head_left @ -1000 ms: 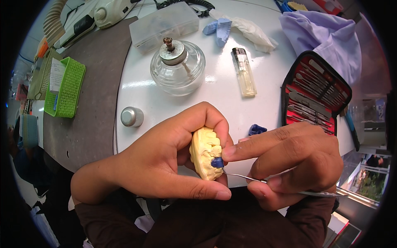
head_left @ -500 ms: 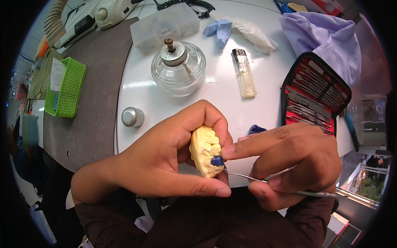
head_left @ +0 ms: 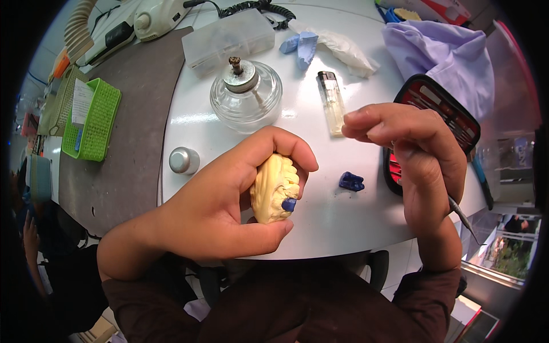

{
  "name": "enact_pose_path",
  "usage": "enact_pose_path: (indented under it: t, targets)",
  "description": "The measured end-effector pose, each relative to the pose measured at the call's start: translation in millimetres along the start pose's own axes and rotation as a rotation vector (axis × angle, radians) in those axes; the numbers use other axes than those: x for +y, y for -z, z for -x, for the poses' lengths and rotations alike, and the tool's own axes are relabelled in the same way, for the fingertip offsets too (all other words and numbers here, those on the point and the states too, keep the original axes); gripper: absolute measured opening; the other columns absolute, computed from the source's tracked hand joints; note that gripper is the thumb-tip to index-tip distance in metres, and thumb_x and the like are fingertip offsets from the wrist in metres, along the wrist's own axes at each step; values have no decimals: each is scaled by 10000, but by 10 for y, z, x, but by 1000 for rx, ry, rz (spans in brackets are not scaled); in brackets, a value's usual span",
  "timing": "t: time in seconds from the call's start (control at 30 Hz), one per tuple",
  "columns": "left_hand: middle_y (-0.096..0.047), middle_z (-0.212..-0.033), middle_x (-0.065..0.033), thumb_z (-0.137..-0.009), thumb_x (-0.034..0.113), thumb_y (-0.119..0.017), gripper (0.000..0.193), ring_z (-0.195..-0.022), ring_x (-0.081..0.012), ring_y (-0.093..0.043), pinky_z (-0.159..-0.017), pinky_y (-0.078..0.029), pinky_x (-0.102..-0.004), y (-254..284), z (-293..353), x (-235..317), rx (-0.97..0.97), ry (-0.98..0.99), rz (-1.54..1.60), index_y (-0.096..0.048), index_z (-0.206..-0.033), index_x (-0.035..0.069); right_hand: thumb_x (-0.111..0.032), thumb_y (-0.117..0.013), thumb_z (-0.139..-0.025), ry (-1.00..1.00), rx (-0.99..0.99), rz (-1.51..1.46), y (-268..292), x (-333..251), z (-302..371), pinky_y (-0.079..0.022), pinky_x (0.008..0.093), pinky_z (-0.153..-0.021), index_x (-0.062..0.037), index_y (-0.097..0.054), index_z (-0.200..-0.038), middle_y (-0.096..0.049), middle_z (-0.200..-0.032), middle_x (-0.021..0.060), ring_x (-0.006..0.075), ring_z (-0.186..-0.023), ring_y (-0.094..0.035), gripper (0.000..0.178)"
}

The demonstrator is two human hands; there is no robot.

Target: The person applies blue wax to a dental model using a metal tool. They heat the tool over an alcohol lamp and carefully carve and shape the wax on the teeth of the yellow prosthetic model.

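A yellow plaster dental cast (head_left: pixel 264 188) rests in my left hand (head_left: pixel 211 214), its fingers and thumb wrapped round the edges. Dark blue wax (head_left: pixel 289 204) covers one tooth near the thumb end of the cast. My right hand (head_left: pixel 432 163) is raised to the right, apart from the cast, with curled fingers. A thin metal wax carver (head_left: pixel 462 216) is held in it, the tip sticking out past the wrist side; the rest is hidden behind the hand. Between the hands a lump of dark blue wax (head_left: pixel 351 182) lies on the white table.
A glass spirit lamp (head_left: pixel 246 108) stands beyond my left hand, its metal cap (head_left: pixel 183 161) to the left. A lighter (head_left: pixel 330 103) lies near my right fingertips. Behind that hand is an open instrument case (head_left: pixel 466 114). Farther off are a clear plastic box (head_left: pixel 229 40) and purple cloth (head_left: pixel 443 57).
My right hand has moved up and away from the cast, and the carver has swung round in it. The cast has shifted slightly left and turned in my left hand. The wax lump now shows fully.
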State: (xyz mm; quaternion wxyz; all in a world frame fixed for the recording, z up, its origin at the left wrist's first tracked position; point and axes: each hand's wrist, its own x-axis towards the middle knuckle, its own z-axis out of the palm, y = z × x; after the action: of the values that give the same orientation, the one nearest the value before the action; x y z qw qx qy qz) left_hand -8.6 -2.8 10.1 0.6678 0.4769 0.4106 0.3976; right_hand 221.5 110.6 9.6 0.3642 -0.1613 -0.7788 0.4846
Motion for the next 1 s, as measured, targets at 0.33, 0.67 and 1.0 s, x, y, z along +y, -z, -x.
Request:
enact_pose_path:
  t: [0.33,0.67,1.0]
  targets:
    - [-484,-1075,-49,-707,-88,-593,599,-930,-74,-445,-811,-375,-208,31,-16,20,13,42,-107,-382,-1249,60,-357,-458,-951,-95,-8,22,72,-11,-30,-463,301,-709,16,-571,-1098,-605,-974,161,194,-778,-588,417]
    - [-496,-1092,-49,-691,-66,-597,597,-942,-74,-453,-815,-379,-206,150,-96,-46,98,20,-223,-378,-1229,71,-355,-643,-981,36,-53,-49,96,4,-42,-350,263,-528,-25,-594,-890,-521,-715,29,101,-588,-435,346]
    - [-611,-1115,-143,-630,21,-582,562,-884,-59,-553,-692,-408,-152,21,-155,78,192,175,-224,-494,-1185,2,-38,-583,-857,277,-899,-829,73,-52,245,-449,352,-507,33,-651,-958,-610,-663,181,327,-549,-589,141]
